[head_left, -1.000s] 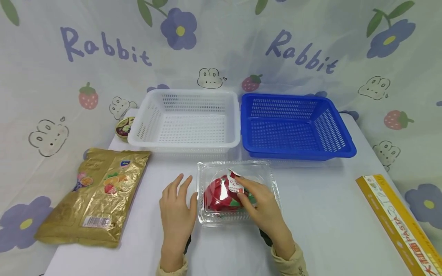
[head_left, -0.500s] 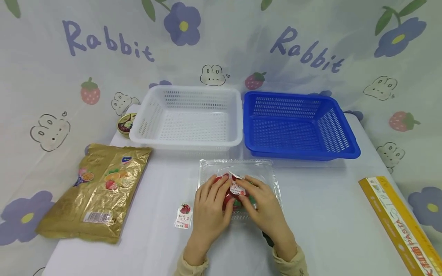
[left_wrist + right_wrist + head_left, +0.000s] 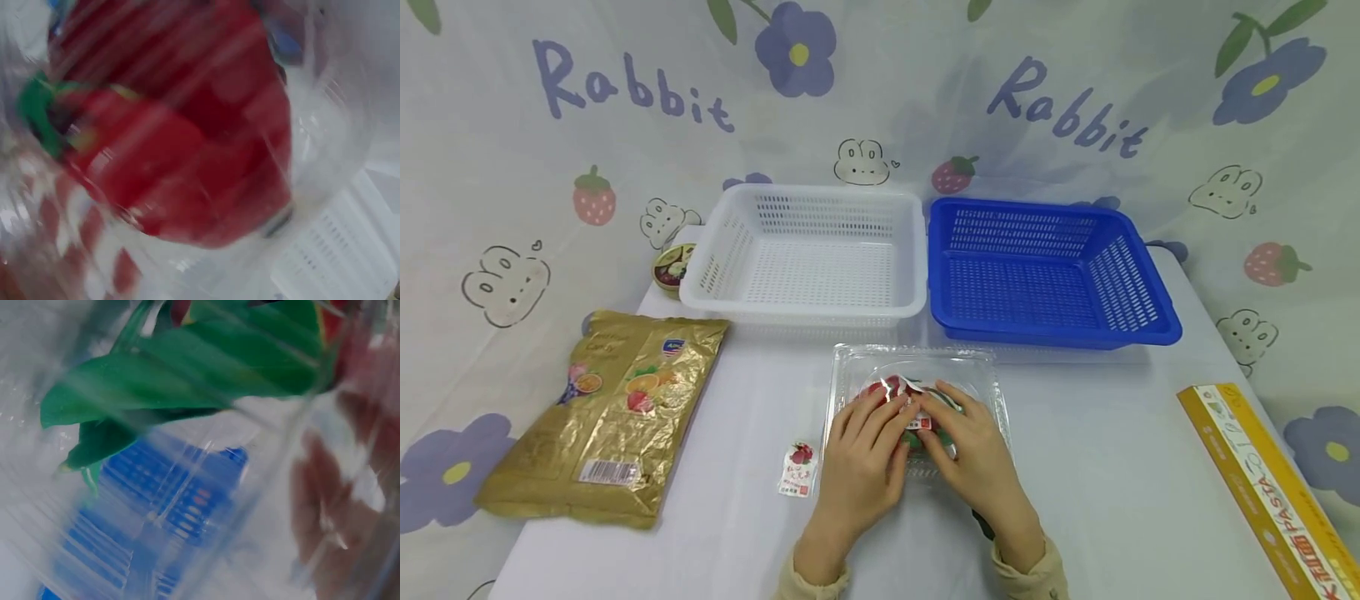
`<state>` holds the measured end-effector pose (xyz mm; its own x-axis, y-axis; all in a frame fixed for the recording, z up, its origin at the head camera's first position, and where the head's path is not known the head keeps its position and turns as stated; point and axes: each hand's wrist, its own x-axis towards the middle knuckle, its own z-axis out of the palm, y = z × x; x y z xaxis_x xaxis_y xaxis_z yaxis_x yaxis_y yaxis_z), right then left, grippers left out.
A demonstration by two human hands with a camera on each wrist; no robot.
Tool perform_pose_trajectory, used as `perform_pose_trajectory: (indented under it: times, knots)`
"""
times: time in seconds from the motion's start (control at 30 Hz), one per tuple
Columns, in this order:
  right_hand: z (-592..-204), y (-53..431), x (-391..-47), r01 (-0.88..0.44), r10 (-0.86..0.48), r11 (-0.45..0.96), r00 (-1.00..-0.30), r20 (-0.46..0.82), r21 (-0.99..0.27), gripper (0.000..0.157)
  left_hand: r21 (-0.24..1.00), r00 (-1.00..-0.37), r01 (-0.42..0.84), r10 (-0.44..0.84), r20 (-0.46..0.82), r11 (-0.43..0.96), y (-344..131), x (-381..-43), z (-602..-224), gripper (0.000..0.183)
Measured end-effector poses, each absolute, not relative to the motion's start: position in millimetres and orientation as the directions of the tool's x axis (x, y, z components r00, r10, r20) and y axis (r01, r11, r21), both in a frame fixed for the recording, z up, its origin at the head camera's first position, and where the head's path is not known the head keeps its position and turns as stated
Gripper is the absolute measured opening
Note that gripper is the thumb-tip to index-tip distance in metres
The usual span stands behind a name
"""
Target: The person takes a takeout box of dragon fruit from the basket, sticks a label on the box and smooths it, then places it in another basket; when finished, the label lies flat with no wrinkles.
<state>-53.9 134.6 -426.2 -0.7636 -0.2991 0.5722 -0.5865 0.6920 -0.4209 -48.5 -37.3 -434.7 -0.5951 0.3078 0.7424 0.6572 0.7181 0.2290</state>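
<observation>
A red dragon fruit with green scales (image 3: 206, 156) lies inside a clear plastic clamshell box (image 3: 916, 353). On the box's lid is a white printed label (image 3: 919, 423), with a pale curled edge showing above the fingers. My left hand (image 3: 859, 454) lies over the left part of the box, its fingertips pressing at the label. From the other side my right hand (image 3: 976, 450) holds the label's right part between thumb and forefinger. The fingers cover most of the label. Through blurred plastic, the right wrist view shows long green scales (image 3: 187, 375).
A matching label (image 3: 798, 469) lies left of the box. Behind stand a white basket (image 3: 805, 313) and a blue basket (image 3: 1052, 333). A gold candy bag (image 3: 617, 417) lies at left, a pasta box (image 3: 1262, 492) at right, and a small round tub (image 3: 670, 268) behind.
My left hand has moved right from beside the box onto its lid, uncovering the label on the table. My right hand has stayed at the lid label, and the fingers now cover more of it.
</observation>
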Motion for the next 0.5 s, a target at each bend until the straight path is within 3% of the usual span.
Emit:
perform_pose_trajectory:
  times: [0.13, 0.23, 0.5]
  knots:
    - [-425.5, 134.2, -53.2, -0.573, -0.295, 0.702, -0.775, 0.559, -0.423, 0.049, 0.199, -0.524, 0.723, 0.337, 0.782, 0.662, -30.3, -42.2, -433.4, 0.034]
    - [-425.6, 134.2, -52.8, -0.561, -0.288, 0.709, -0.783, 0.551, -0.427, 0.050, 0.194, -0.508, 0.740, 0.345, 0.789, 0.644, -25.3, -38.2, -434.2, 0.033]
    - [-427.4, 134.5, -53.3, -0.555, -0.296, 0.714, -0.792, 0.534, -0.426, 0.048, 0.269, -0.587, 0.663, 0.263, 0.766, 0.698, -23.9, -33.4, -438.4, 0.034]
